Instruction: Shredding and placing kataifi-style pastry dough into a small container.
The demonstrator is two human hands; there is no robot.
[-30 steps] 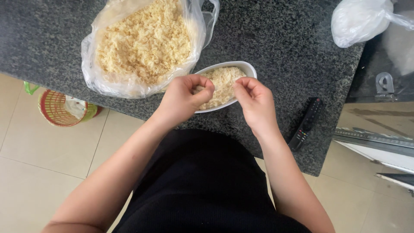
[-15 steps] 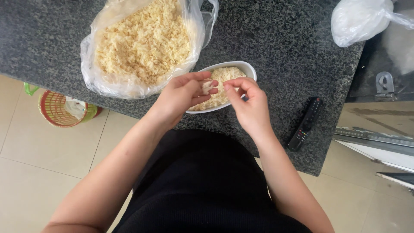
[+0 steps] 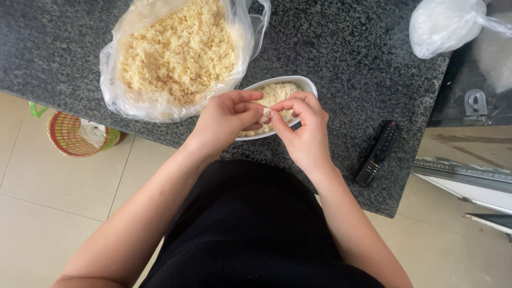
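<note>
My left hand point(image 3: 226, 120) and my right hand point(image 3: 304, 133) meet above a white oval bowl point(image 3: 301, 82) that holds pale yellow shredded pieces. Between the fingertips of both hands I pinch one small pale piece point(image 3: 266, 113). The bowl stands on a dark speckled granite counter point(image 3: 346, 58), partly hidden by my hands. Just left of the bowl lies an open clear plastic bag point(image 3: 176, 58) full of the same yellow pieces.
A black remote control point(image 3: 377, 153) lies near the counter's front edge, right of my hands. A white plastic bag point(image 3: 445, 24) sits at the far right corner. On the tiled floor at the left stands a red and green basket point(image 3: 74, 136).
My hands have come together from apart over the bowl, and their fingertips now pinch one small piece between them.
</note>
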